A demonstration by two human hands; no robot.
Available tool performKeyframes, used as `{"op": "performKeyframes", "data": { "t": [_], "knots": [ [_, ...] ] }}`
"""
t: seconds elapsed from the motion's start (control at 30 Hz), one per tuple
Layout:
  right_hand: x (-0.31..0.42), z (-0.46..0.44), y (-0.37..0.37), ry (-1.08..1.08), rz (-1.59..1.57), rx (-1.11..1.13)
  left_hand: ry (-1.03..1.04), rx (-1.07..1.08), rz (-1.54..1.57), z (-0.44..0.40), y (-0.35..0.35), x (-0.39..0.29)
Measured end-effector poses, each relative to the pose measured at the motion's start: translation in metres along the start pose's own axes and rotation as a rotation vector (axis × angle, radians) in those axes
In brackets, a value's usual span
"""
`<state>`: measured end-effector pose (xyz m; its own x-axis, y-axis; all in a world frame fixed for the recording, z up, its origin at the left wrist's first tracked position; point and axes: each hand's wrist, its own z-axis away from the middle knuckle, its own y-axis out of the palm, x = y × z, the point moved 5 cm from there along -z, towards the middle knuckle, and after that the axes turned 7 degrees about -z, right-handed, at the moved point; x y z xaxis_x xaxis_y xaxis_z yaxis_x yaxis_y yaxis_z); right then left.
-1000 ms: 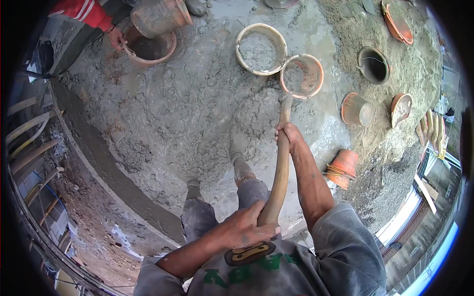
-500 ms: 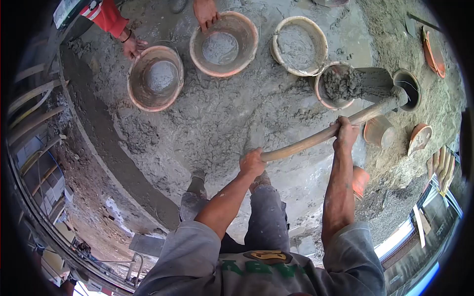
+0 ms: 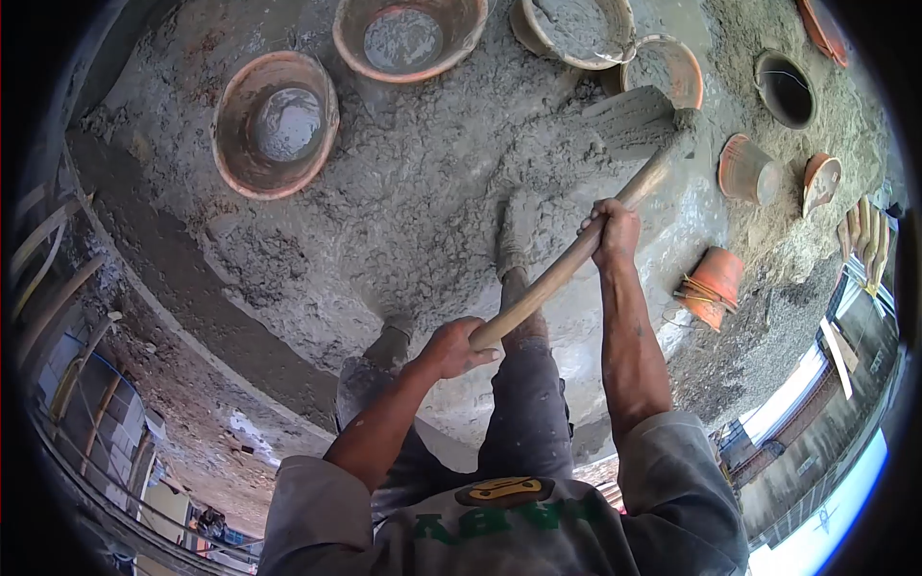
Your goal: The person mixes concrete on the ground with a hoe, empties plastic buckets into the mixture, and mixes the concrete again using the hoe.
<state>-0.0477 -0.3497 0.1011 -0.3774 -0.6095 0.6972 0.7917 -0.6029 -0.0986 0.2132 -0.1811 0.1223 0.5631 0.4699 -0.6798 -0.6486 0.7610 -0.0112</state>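
My left hand is closed round the lower end of the wooden handle of a hoe. Farther up the same handle, my right hand grips it. The mud-coated hoe blade is low over the wet cement mix, just in front of an orange-rimmed bucket. Beside that bucket stands a pale-rimmed bucket filled with grey mix. Two wide buckets, one at the left and one at the top, hold a little grey material at the bottom.
At the right a dark bucket, a tipped bucket, a broken one and stacked orange buckets lie on sandy ground. A curved concrete edge runs along the left. My boots stand in the mix.
The blade has come left and down off the orange-rimmed bucket, without the lump of mix it carried. Both my hands have shifted left and down. The other person's hands have left the view.
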Motion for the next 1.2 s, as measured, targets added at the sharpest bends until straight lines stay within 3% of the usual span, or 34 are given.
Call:
{"op": "performKeyframes", "data": {
  "t": [0.1,0.2,0.5,0.6,0.7,0.77,0.87,0.9,0.93,1.07,1.2],
  "knots": [
    [-0.059,-0.059,0.036,0.083,0.201,0.009,0.01,0.081,0.355,-0.028,0.004,0.028],
    [-0.103,-0.072,0.052,0.207,0.431,-0.022,-0.209,0.224,0.678,-0.006,0.014,0.025],
    [-0.203,0.055,0.067,0.453,0.588,-0.009,-0.508,0.165,0.878,0.136,0.046,0.059],
    [-0.302,0.061,0.033,0.516,0.823,0.202,-0.605,0.134,0.896,0.18,0.057,0.075],
    [-0.349,0.115,0.021,0.646,0.82,0.202,-0.677,0.154,0.859,0.218,0.062,0.079],
    [-0.389,0.12,0.011,0.673,0.839,0.241,-0.73,0.127,1.01,0.224,0.061,0.08],
    [-0.361,0.132,0.02,0.803,0.617,0.103,-0.751,0.112,1.01,0.226,0.056,0.055],
    [-0.319,0.137,0.033,0.768,0.784,0.191,-0.738,0.106,1.029,0.217,0.056,0.043],
    [-0.328,0.12,0.025,0.807,0.779,0.238,-0.706,0.075,1.046,0.201,0.052,0.032],
    [-0.334,0.104,0.005,0.981,0.648,0.372,-0.647,0.066,1.155,0.178,0.04,-0.037],
    [-0.251,0.097,0.007,0.979,0.547,0.439,-0.542,0.108,1.16,0.153,0.043,-0.118]
  ]
}}
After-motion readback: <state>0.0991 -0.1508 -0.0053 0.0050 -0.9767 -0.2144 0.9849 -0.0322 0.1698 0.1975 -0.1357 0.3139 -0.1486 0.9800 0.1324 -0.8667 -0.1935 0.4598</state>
